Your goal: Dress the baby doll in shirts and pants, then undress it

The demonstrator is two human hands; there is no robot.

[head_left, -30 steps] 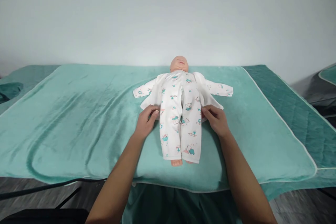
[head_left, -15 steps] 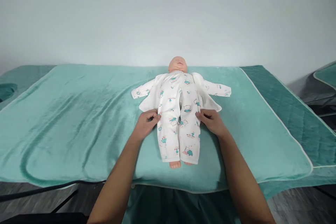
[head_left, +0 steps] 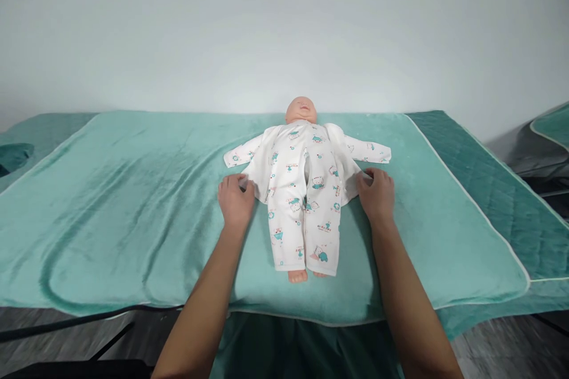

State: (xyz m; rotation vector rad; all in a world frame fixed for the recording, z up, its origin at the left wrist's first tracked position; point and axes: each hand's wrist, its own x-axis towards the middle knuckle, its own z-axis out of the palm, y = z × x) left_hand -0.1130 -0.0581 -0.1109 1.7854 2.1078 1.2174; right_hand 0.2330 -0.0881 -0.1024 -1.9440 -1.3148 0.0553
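Observation:
A baby doll [head_left: 301, 109] lies on its back, head toward the wall, its feet showing below the trouser cuffs. White printed baby trousers [head_left: 291, 231] cover its legs and reach up over the chest. Beneath them a matching baby jacket [head_left: 242, 152] is spread, with both sleeves stretched out sideways. My left hand [head_left: 237, 198] pinches the jacket's left front flap near its corner. On the other side, my right hand [head_left: 377, 192] is closed on the corner of the right flap. Each hand is beside the doll's thighs, apart from the trousers.
A light green plush blanket [head_left: 133, 207] with some folds covers the bed. Darker quilted fabric [head_left: 493, 189] extends at the right. A pale wall [head_left: 284, 29] stands behind the doll. A dark bar [head_left: 66, 324] runs below the front left edge.
Both hands have left the sides of the trousers and moved outward and slightly up to the jacket's flaps. They now hold the flap corners, which are drawn toward me.

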